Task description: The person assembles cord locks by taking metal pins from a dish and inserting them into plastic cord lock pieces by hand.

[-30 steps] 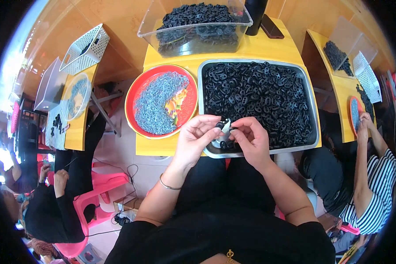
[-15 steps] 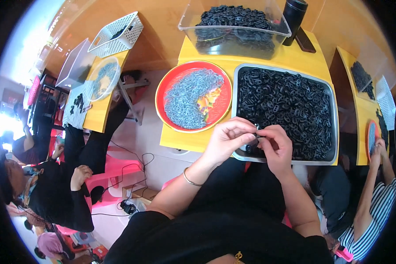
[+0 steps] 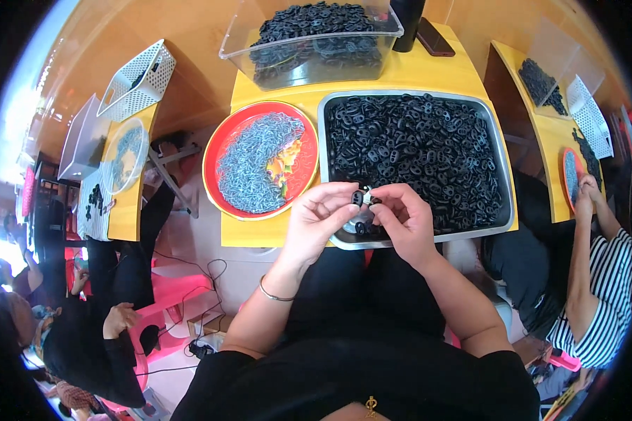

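My left hand [image 3: 321,216] is closed in a pinch over the near left edge of a metal tray [image 3: 322,133]. A small black oval piece with holes [image 3: 358,198] shows at its fingertips. My right hand [image 3: 407,219] faces it, thumb and forefinger pinched on another small dark piece, mostly hidden by the fingers. The fingertips of both hands nearly meet. Filling the tray are many black two-holed pieces [image 3: 428,151]. To the left, a red round plate [image 3: 216,144] holds a heap of thin silvery metal bits [image 3: 249,172].
Behind the tray stands a clear plastic bin [image 3: 316,67] of black pieces, beside a dark bottle [image 3: 406,24] and a phone [image 3: 435,37], all on the yellow table [image 3: 260,231]. People sit at yellow tables on both sides. Cables [image 3: 214,281] lie on the floor at left.
The whole view has shifted, so table and hands appear further left. My fingertips have parted a little, and the black piece between them shows more plainly.
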A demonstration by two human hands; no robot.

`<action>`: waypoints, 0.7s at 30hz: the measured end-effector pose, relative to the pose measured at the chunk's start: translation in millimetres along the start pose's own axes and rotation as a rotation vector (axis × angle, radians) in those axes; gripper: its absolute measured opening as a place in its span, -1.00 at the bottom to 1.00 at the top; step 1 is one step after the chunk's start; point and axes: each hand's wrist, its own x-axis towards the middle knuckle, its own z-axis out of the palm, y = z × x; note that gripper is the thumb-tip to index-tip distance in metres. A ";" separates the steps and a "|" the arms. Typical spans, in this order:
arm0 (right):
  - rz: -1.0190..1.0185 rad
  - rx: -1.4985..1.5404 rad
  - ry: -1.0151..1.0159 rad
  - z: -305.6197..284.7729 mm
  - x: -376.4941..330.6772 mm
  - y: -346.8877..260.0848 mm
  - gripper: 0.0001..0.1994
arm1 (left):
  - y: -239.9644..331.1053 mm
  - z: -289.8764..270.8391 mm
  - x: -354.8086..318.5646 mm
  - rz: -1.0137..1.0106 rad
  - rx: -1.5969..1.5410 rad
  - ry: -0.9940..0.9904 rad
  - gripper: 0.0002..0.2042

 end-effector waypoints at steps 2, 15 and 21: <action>0.014 0.031 0.002 0.3 -0.6 0.3 -0.86 | -0.4 -0.2 -0.5 0.008 0.002 0.007 -0.70; -0.005 -0.038 -0.046 -0.8 -1.0 4.7 -0.84 | 1.9 0.5 -2.4 0.033 0.053 -0.018 -0.75; -0.003 -0.031 -0.026 -1.0 -1.3 8.9 -0.85 | 1.4 0.0 -2.4 0.020 0.135 -0.006 -0.76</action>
